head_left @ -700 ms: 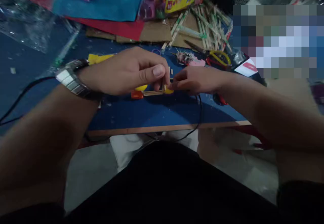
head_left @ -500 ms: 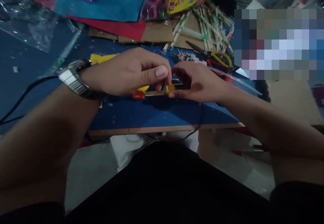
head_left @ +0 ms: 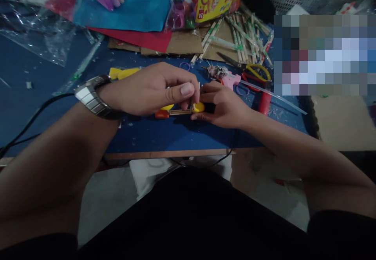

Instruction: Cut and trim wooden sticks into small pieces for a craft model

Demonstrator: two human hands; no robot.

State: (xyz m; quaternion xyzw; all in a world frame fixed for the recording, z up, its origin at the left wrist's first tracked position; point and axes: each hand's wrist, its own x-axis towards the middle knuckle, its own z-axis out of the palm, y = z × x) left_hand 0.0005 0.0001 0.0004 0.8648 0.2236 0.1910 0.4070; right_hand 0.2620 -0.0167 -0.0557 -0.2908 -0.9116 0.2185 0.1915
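A small frame of thin wooden sticks (head_left: pixel 180 112) lies near the blue table's front edge. An orange piece (head_left: pixel 162 114) and a round yellow piece sit at its left end, and another round yellow piece (head_left: pixel 199 107) is at its right end. My left hand (head_left: pixel 158 89), with a metal watch on its wrist, is closed over the frame; its fingertips pinch a thin upright stick beside the right yellow piece. Around that yellow piece curl the fingers and thumb of my right hand (head_left: pixel 229 105), closed on the frame's right end. The left hand hides part of the frame.
Beyond my right hand lie a pink glue gun (head_left: pixel 232 80), yellow-and-red-handled scissors (head_left: pixel 256 72) and a clear glue stick (head_left: pixel 282 97). Farther back are bundled sticks (head_left: pixel 243 37), cardboard (head_left: pixel 185 42), a bag of colourful items (head_left: pixel 188 7) and a blue sheet (head_left: pixel 123 9). A black cable (head_left: pixel 38 107) runs at left.
My right hand's fingers have come down and closed in around the right yellow piece, uncovering more of the glue gun. My left hand keeps its pinch. The view has shifted slightly.
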